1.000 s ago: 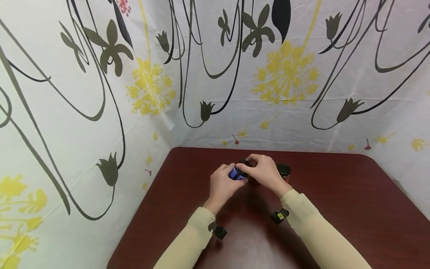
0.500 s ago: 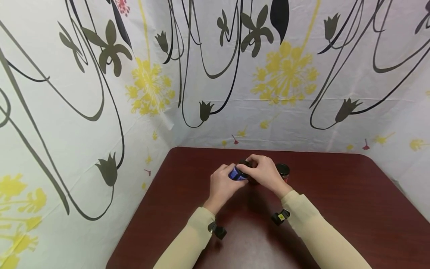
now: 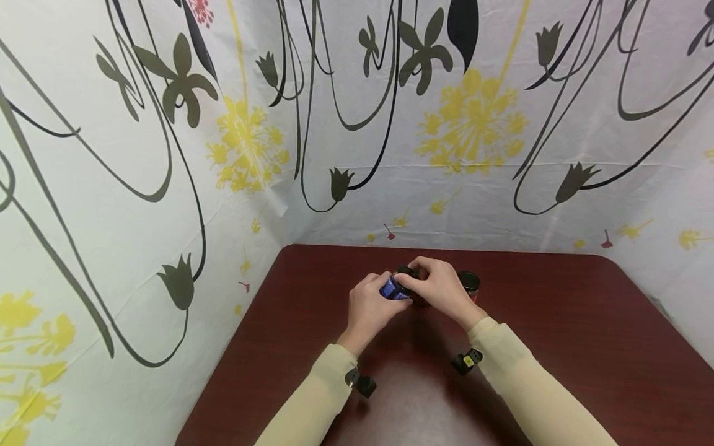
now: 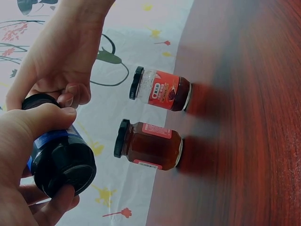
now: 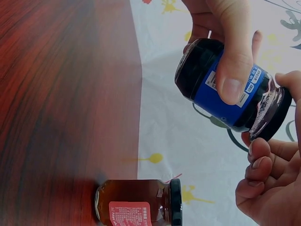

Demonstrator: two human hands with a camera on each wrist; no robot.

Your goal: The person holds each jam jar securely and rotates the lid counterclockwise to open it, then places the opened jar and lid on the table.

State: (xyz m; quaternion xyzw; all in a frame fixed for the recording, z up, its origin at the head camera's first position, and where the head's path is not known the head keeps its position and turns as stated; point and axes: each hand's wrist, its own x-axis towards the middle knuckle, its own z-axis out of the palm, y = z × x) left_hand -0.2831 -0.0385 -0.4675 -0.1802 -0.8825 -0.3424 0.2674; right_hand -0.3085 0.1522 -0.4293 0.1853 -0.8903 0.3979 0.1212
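Observation:
A dark glass jar with a blue label (image 5: 211, 107) is held tilted above the table by both hands. My left hand (image 3: 370, 301) wraps round the jar's body, its thumb across the label in the right wrist view. At the jar's other end, my right hand (image 3: 440, 286) grips the black lid (image 5: 278, 115) with curled fingers and thumb. The lid is on the jar's mouth; whether it is loose cannot be told. In the left wrist view, the jar's dark base (image 4: 70, 167) faces the camera, and the left fingers cover part of it.
Two more black-lidded jars stand upright on the dark red table (image 3: 535, 347): one with a red-orange label (image 4: 164, 92), another of amber contents with a pink-red label (image 4: 153, 146). They are close beyond the hands. A flower-printed cloth (image 3: 357, 142) hangs behind the table.
The head view has shifted very slightly. Both hands keep their hold on the jar and lid in nearly the same place.

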